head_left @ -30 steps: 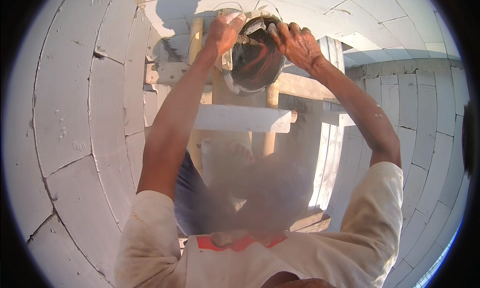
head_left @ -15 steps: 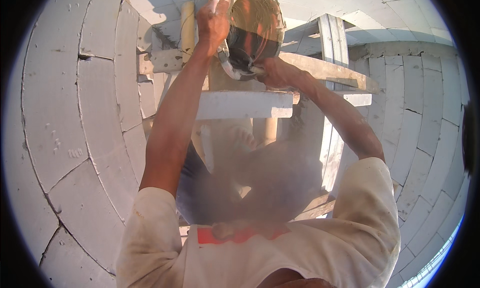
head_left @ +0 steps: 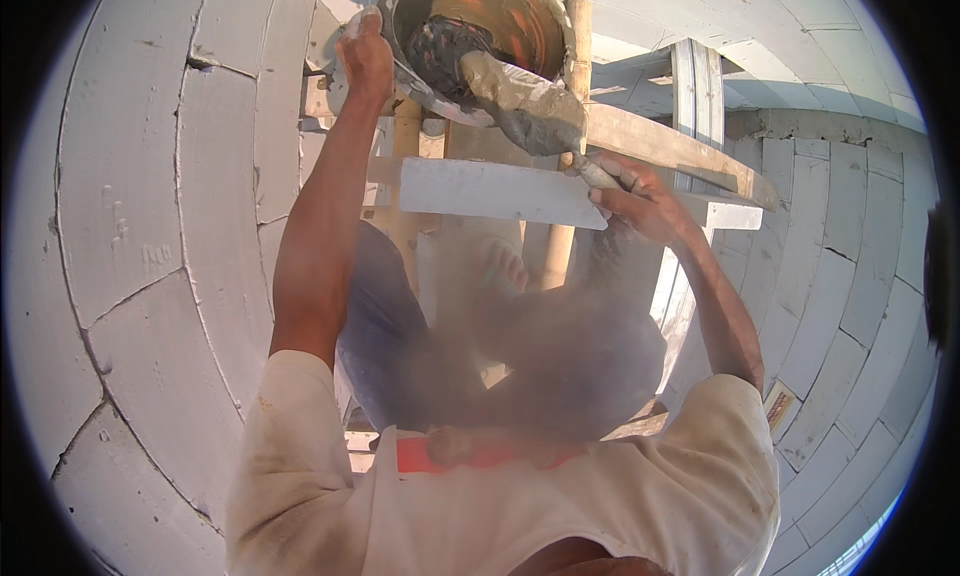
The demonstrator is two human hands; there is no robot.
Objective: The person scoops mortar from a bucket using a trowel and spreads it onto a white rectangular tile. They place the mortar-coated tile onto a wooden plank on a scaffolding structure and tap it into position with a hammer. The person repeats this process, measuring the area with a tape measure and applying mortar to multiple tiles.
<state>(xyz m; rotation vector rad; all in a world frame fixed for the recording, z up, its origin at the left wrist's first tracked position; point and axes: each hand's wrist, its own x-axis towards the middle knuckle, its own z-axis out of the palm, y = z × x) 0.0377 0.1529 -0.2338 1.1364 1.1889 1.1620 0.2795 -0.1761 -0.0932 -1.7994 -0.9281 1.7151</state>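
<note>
My left hand point(head_left: 366, 64) is closed at the left side of a bucket point(head_left: 566, 38), which tilts so that its inside shows. Whether the fingers hold its rim or its wire handle is hard to make out. Dark wet mortar point(head_left: 440, 48) lies inside the bucket. In my right hand point(head_left: 640, 198) is the handle of a trowel point(head_left: 598, 174), its blade over the bucket's near rim. A thick grey heap of mortar point(head_left: 525, 104) covers the blade. Just below the trowel lies a pale block point(head_left: 490, 190).
Pale block walls rise at the left point(head_left: 130, 196) and right point(head_left: 830, 246). Bamboo poles point(head_left: 578, 51), a wooden plank point(head_left: 670, 146) and a metal ladder-like frame point(head_left: 697, 91) stand around the bucket. My bent legs point(head_left: 385, 296) are below, partly blurred by a smudge.
My right hand has drawn the trowel out of the bucket, toward me and to the right, with mortar on its blade. The bucket and my left hand appear farther left.
</note>
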